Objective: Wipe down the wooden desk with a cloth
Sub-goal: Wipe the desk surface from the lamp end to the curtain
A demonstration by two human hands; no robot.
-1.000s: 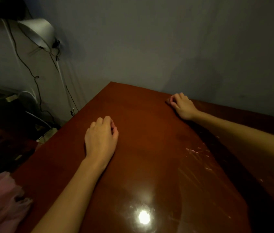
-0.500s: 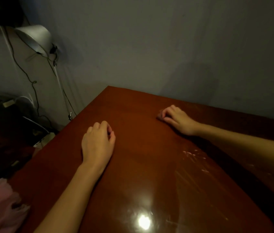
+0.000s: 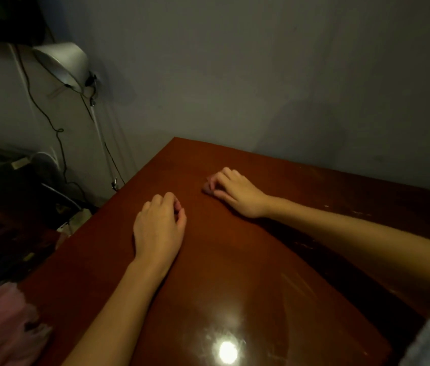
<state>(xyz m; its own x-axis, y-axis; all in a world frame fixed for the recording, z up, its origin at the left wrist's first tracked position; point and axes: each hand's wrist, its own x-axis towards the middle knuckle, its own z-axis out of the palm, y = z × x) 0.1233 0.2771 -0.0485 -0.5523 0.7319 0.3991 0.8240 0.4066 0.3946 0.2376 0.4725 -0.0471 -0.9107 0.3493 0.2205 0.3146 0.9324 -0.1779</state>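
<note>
Desk (image 3: 235,260) wipe: right hand (image 3: 237,192) pinches small cloth (image 3: 208,186), needs flat, overlapping strokes w/ firm pressure; left hand (image 3: 159,228) curled, holding nothing.

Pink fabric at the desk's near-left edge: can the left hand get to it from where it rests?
Probably yes. The left hand lies on the desk and bare desktop runs back to the pink fabric, with nothing between them.

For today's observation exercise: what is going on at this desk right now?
A person leans over a glossy wooden desk with both bare hands on it. The right hand pinches something small and pinkish against the surface, possibly a cloth; too little shows to tell. The left hand rests curled and seems empty. A pink fabric lies at the near left corner. A lamp stands beyond.
</note>
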